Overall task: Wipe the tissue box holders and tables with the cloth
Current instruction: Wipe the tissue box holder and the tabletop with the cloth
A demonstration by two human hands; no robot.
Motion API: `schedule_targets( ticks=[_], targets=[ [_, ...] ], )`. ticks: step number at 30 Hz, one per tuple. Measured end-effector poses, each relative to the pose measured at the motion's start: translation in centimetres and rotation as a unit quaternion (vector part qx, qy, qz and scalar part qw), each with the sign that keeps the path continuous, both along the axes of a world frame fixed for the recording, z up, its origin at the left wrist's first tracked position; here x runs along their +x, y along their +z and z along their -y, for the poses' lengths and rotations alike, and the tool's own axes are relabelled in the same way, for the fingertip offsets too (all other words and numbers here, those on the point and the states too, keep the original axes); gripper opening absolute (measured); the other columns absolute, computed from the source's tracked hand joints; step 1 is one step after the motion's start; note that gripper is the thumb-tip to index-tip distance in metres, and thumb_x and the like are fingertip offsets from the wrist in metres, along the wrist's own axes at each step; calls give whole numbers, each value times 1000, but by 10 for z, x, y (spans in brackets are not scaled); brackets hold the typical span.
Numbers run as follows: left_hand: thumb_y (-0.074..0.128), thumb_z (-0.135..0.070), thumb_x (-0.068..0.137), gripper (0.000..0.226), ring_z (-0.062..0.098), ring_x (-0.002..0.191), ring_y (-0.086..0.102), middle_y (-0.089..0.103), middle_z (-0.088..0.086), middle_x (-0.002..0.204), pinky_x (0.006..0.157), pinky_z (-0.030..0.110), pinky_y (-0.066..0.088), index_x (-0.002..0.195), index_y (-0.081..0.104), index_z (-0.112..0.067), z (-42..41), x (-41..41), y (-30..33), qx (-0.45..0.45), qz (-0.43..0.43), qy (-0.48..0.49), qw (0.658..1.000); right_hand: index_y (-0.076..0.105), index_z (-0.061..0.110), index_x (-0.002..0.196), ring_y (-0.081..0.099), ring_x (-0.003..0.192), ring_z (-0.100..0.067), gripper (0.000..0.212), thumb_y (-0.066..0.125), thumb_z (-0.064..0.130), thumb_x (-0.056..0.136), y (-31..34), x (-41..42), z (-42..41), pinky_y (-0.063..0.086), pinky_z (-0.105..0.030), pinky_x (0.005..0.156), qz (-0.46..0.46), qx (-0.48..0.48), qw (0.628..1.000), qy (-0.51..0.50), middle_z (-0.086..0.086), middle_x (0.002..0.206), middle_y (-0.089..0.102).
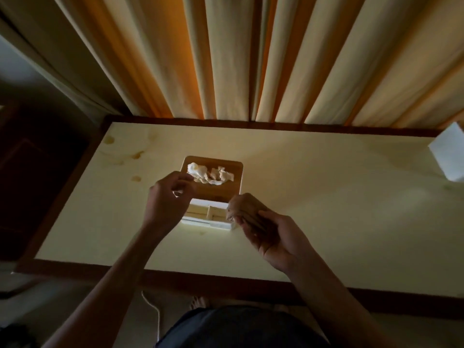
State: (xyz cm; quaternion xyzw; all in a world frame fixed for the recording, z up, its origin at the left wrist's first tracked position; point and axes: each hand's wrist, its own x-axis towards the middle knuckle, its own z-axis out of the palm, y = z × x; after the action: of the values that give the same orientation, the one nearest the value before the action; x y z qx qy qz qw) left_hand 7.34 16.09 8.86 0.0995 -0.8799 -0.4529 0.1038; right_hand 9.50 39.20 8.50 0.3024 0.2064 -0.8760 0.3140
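Left hand fingers curl at the tissue box holder; right hand grips the cloth; table stains beyond them remain unwiped.

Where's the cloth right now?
Head view: the cloth is bunched in the right hand, right of centre over the table, against the tissue box holder's near right corner.

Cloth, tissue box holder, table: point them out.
cloth (241, 207): head view, bunched top above the right hand.
tissue box holder (236, 169): head view, wooden lid's right edge.
table (326, 197): head view, bare top.
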Motion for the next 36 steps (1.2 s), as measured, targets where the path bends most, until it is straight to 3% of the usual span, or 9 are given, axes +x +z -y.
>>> schedule_targets(
  ticks=[2,5,8,16,20,24,26,31,36],
  targets=[
    [69,-8,85,14,0,80,65,70,-12,84,73,19,54,98,71,-15,23,-15,2,-59,-46,-34,997,55,-4,129,67,106,-46,34,52,2,95,3,9,17,63,-45,71,9,4,999,-48,-36,121,63],
    [77,-15,82,31,17,95,62,70,3,104,76,41,57,111,67,-11,42,-42,-1,-139,-75,-134,978,56,-3,127,66,108,-46,32,52,3,96,6,18,35,61,-50,77,2,69,994,-81,-33,116,67],
    [79,-38,79,57,26,122,45,58,6,131,100,46,44,127,59,-14,48,-62,-5,-190,-31,-254,948,59,-1,123,68,105,-42,27,52,4,97,0,33,53,62,-46,72,0,166,981,-101,-28,117,68],
    [78,-71,57,132,33,147,-24,-13,4,164,115,64,-4,152,-8,-43,40,-105,-21,-350,136,-465,802,68,9,110,68,103,-31,15,57,9,99,-1,59,95,63,-38,72,-14,365,896,-251,-15,115,68],
    [81,-70,55,137,37,150,-8,-5,8,164,114,65,5,147,-18,-51,42,-113,-28,-368,120,-474,791,68,11,80,70,90,-19,30,56,28,102,-4,50,110,60,-47,85,-82,518,816,-244,-1,85,73],
    [80,-70,56,135,36,149,10,11,12,163,113,67,8,147,-19,-51,42,-107,-26,-372,100,-448,807,65,3,78,50,53,-11,40,54,34,102,-34,32,128,40,-27,53,-145,680,709,-118,-1,63,59],
    [78,-74,54,135,35,146,21,23,12,158,113,67,10,147,-18,-50,41,-102,-26,-381,83,-431,813,72,9,101,57,67,-2,19,58,22,100,-41,28,135,42,-15,63,-172,758,628,-46,4,81,67],
    [71,-82,50,135,33,125,47,47,12,137,107,52,37,148,-14,-45,43,-90,-36,-381,50,-382,840,64,13,118,69,93,-20,21,57,22,100,-30,22,138,45,-24,75,-231,825,498,133,-3,107,72],
    [79,-74,50,139,29,115,53,51,8,129,99,47,44,149,-13,-44,59,-89,-35,-338,50,-413,844,57,18,97,65,98,-30,9,51,25,99,-20,9,137,37,-29,71,-247,797,452,315,-6,106,67]
  ],
)
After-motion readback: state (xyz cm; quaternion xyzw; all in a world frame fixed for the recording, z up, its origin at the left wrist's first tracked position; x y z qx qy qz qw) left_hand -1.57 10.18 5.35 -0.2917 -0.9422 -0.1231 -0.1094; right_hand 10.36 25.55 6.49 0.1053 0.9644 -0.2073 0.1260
